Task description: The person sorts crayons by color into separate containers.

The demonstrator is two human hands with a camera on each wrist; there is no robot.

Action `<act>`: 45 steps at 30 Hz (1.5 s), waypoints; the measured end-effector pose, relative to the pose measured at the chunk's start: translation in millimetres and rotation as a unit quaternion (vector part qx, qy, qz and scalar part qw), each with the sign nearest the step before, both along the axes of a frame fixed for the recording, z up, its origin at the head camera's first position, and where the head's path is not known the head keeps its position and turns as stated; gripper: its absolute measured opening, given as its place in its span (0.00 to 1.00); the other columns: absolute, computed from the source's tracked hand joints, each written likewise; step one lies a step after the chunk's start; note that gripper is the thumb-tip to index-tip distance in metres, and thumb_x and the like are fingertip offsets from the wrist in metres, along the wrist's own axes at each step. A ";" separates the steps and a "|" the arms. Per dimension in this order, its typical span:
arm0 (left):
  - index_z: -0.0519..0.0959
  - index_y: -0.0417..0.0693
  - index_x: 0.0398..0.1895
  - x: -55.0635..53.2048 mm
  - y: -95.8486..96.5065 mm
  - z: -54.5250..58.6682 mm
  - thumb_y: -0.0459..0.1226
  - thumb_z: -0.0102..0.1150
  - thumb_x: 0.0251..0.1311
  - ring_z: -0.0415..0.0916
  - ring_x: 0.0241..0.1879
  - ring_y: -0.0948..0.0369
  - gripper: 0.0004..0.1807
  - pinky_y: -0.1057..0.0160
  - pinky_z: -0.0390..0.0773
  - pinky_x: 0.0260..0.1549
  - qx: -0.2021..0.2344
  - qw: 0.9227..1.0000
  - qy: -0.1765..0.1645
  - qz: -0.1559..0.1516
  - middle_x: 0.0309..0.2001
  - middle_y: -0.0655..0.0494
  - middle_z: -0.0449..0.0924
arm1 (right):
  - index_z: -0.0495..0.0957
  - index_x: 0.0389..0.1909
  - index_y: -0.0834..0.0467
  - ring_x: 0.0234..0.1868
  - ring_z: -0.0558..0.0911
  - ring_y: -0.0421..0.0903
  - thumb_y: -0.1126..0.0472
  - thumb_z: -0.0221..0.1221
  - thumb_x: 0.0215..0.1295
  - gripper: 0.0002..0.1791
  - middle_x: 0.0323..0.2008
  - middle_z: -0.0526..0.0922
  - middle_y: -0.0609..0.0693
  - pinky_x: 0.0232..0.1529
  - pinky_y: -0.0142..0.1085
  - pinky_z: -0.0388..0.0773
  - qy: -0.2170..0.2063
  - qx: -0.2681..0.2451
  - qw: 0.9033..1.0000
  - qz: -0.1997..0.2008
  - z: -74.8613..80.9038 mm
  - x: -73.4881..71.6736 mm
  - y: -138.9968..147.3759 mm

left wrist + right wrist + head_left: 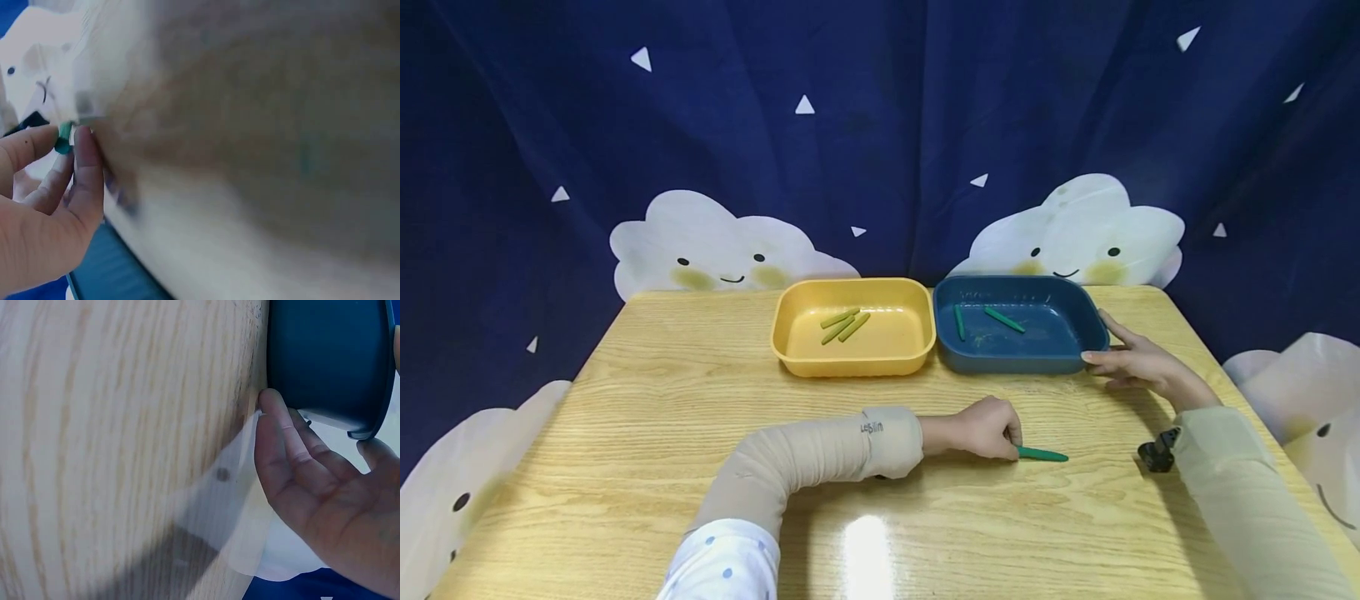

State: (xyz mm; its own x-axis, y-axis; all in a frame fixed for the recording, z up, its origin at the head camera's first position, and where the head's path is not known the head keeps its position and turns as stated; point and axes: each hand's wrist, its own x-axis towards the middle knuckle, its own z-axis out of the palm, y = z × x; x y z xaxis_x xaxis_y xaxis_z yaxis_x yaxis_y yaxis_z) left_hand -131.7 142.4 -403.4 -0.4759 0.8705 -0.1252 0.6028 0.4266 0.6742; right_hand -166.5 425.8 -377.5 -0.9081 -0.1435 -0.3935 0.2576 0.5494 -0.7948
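Note:
In the head view my left hand (pixel 988 427) pinches one end of a slim green stick (pixel 1043 454) low over the table, in front of the blue bin. The left wrist view shows the stick's rounded end (pixel 63 145) between thumb and fingertips. My right hand (pixel 1138 365) touches the right front corner of the blue bin (pixel 1021 365) with fairly straight fingers, also seen against its wall in the right wrist view. Two similar green sticks (pixel 1004 320) lie inside that bin.
A yellow bin (pixel 853 367) stands directly left of the blue one, with several yellow-green sticks (pixel 838 330) in it. Both sit near the back edge of the wooden table (pixel 647 433). Behind hangs a dark blue curtain (pixel 880 142) with cloud prints.

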 end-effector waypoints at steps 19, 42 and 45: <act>0.79 0.29 0.40 -31.1 -3.4 33.6 0.26 0.56 0.57 0.80 0.26 0.56 0.09 0.61 0.81 0.30 0.187 0.946 -0.244 0.100 0.32 0.35 0.81 | 0.18 0.67 0.48 0.54 0.73 0.63 0.52 0.56 0.64 0.54 0.59 0.61 0.76 0.46 0.52 0.75 -0.008 0.004 1.000 -0.006 -0.2 -0.1 0.2; 0.76 0.25 0.45 -91.5 12.6 100.0 0.24 0.53 0.59 0.75 0.36 0.37 0.12 0.54 0.80 0.34 0.303 0.912 -0.251 0.115 0.30 0.39 0.80 | 0.18 0.67 0.50 0.46 0.80 0.49 0.48 0.57 0.62 0.56 0.61 0.53 0.80 0.41 0.47 0.78 -0.009 -0.015 1.000 0.007 1.7 -2.1 3.9; 0.75 0.25 0.46 -102.3 16.6 105.8 0.24 0.53 0.59 0.77 0.33 0.42 0.13 0.55 0.80 0.34 0.300 0.913 -0.250 0.115 0.32 0.36 0.80 | 0.17 0.67 0.49 0.48 0.78 0.53 0.49 0.57 0.62 0.56 0.61 0.51 0.81 0.43 0.48 0.77 -0.013 -0.019 1.000 0.006 2.7 -1.3 2.9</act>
State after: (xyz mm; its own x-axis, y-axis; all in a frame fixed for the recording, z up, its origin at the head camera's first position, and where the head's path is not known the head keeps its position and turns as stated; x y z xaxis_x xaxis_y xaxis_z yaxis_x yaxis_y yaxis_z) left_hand -234.1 159.0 -297.5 -0.6691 0.7378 0.0897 0.0958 -0.0341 0.9948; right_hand -167.8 428.7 -374.8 -0.8957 -0.1688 -0.4115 0.2727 0.5225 -0.8079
